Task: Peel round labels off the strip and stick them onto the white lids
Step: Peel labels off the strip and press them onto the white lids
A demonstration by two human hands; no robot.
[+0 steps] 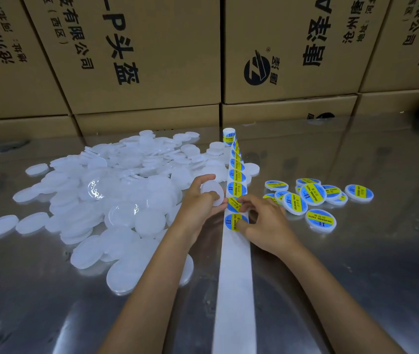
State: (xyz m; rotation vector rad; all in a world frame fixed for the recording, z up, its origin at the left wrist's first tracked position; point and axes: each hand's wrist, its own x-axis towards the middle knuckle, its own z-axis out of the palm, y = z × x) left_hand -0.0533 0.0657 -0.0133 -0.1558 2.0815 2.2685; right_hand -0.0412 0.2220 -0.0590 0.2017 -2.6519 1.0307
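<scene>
My left hand [198,200] grips a bare lid [213,191]; my right hand [264,223] pinches a label [232,204] off the strip [235,264]. I should lift it slowly, uncreased, then centre it.

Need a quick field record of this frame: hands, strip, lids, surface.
left hand: holds one bare white lid beside the strip
right hand: fingertips at the edge of a round label on the strip
label strip: runs from the near edge to a roll; near part bare backing, labels farther up
unlabelled lids: loose pile left of the strip
labelled lids: small group right of the strip
surface: shiny metal table
background: cardboard boxes stacked behind
</scene>
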